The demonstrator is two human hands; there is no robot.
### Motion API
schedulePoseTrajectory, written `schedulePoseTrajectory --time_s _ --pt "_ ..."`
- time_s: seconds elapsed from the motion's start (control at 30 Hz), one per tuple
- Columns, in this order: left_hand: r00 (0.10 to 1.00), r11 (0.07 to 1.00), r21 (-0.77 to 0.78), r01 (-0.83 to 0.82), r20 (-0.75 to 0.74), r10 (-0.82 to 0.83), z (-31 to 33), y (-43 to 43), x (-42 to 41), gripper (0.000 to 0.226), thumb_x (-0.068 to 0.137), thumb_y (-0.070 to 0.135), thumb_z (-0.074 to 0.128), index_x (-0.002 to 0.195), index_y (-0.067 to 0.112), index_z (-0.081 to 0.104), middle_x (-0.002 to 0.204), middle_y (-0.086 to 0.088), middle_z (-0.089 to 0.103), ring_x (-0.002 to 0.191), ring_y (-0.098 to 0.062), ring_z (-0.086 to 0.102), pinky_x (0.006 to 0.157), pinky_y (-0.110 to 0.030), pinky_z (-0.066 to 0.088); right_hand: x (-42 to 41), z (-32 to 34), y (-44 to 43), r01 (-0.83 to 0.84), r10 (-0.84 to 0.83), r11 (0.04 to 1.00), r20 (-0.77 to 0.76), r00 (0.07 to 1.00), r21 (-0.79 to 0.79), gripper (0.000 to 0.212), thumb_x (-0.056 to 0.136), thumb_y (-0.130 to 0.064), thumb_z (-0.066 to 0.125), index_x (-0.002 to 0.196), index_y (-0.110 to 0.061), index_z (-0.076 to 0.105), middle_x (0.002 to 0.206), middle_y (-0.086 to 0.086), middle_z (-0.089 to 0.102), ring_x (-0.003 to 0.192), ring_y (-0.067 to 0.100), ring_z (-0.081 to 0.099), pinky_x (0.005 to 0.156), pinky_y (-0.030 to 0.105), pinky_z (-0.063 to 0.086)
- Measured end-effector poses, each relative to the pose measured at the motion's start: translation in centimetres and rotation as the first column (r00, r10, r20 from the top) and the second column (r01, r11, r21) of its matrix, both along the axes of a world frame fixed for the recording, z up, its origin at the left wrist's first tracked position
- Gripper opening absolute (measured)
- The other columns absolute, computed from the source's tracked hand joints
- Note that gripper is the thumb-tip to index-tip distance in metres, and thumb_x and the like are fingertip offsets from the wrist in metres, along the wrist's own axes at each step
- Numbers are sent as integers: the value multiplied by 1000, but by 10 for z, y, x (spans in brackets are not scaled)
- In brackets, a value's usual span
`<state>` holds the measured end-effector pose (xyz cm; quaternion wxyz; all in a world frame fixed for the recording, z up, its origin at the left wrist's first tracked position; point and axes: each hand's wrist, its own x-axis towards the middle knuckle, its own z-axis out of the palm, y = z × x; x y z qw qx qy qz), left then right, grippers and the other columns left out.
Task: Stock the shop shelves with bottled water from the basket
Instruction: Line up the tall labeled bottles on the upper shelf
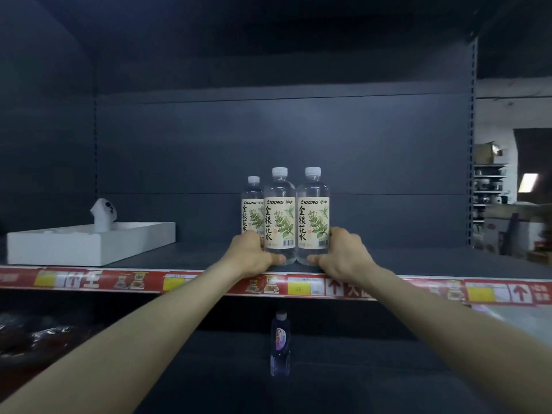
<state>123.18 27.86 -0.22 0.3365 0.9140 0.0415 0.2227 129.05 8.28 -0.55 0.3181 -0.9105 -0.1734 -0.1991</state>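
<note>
Dim, shadowy, wide-angle edge distortion

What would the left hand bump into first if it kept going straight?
Probably the back bottle, standing just behind the left hand. That hand grips the front left bottle, which would go along. The gap between them is hard to judge.

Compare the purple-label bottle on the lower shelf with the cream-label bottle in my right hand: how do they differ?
The purple-label bottle stands alone on the lower shelf, untouched; the cream-label bottle stands on the upper shelf beside its twin, gripped low by the right hand. The purple-label bottle has a darker cap, the cream-label bottle a white one. Both are upright and clear.
</note>
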Motion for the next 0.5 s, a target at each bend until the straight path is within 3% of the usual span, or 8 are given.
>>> schedulePoseTrajectory --time_s 0.17,0.27,0.5 --pt "998 998 29 -60 9 60 -2 -4 28 44 85 36 85 121 16 70 116 1 68 111 -20 63 96 -26 46 13 5 13 21 -23 999 -49 999 -32 46 84 -38 84 109 -13 54 114 7 64 99 28 66 91 45 59" --pt "995 995 42 -92 -21 93 0 2 47 49 83 40 86 123 16 69 126 -2 69 117 -25 64 102 -31 50 24 8 20 24 -28 998 -68 997 -50 43 86 -36 82 109 -14 53 120 10 63 101 29 63 96 45 57" --pt "986 983 113 -145 -59 153 -1 14 75 50 84 51 81 124 23 67 127 0 68 116 -27 64 106 -45 51 50 6 39 65 -71 996 -119 990 -53 50 92 -35 75 129 -11 52 128 12 58 109 32 62 97 46 56"
